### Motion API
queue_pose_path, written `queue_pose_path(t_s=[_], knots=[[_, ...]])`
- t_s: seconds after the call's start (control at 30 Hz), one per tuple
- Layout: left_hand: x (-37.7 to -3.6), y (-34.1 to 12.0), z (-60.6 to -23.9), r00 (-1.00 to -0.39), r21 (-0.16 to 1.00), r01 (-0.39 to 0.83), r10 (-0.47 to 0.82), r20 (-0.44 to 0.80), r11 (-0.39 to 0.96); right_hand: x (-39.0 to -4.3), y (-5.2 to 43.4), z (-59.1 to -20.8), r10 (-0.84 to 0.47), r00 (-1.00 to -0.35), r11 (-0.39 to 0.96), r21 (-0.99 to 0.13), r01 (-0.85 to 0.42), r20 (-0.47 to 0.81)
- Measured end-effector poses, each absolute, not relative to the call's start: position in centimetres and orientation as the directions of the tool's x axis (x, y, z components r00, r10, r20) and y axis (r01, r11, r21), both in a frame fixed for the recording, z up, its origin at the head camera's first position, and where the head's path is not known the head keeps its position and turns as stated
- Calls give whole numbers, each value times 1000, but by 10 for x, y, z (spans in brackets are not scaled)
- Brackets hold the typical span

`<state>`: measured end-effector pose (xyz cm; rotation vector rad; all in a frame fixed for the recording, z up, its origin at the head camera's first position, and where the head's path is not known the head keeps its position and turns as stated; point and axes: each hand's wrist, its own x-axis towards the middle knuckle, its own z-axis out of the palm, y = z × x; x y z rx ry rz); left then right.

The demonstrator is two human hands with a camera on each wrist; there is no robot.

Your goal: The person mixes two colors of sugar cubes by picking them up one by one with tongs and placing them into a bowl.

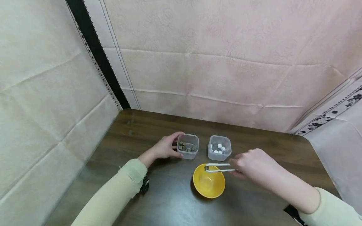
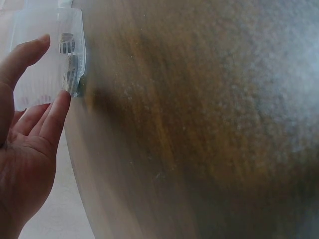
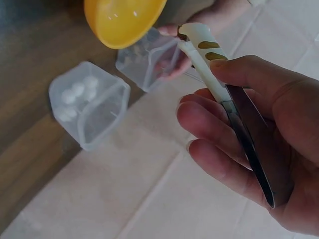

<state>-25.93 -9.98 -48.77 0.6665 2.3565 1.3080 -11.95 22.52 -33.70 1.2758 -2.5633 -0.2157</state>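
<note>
My right hand (image 1: pixel 255 166) pinches a pair of white-tipped tongs (image 1: pixel 219 164), whose metal handles lie along the palm in the right wrist view. A small brown cube (image 1: pixel 206 168) sits between the tong tips, above the far part of a yellow bowl (image 1: pixel 209 188). With thumb and fingers spread round its side, my left hand (image 1: pixel 165 147) holds a clear plastic container (image 1: pixel 193 156). Several brown cubes (image 1: pixel 183 147) lie inside that container. A second clear container (image 1: pixel 225 158), just beyond the bowl, has several white cubes (image 1: pixel 219 146) in it.
The dark wooden table (image 1: pixel 164 201) has a rounded far edge close behind both containers. Pale cloth (image 1: pixel 212 78) hangs behind the table and at both sides. The bowl stands nearer to me than the two containers.
</note>
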Motion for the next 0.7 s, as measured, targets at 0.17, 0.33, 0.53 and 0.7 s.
queue_pose_path(t_s=[0.17,0.33,0.53,0.7], knots=[[-260,-100,-488,-821,854,236,566,-80,463,-117,222,-350,-779,-623,621,219,-753,67],[-259,-100,-486,-819,857,238,568,-76,458,-118,215,-364,-762,-648,636,203,-745,6],[-259,-100,-485,-816,858,230,571,-87,459,-121,205,-374,-739,-671,650,193,-735,-64],[-259,-100,-485,-816,860,231,572,-83,454,-123,200,-377,-722,-686,663,187,-724,-95]])
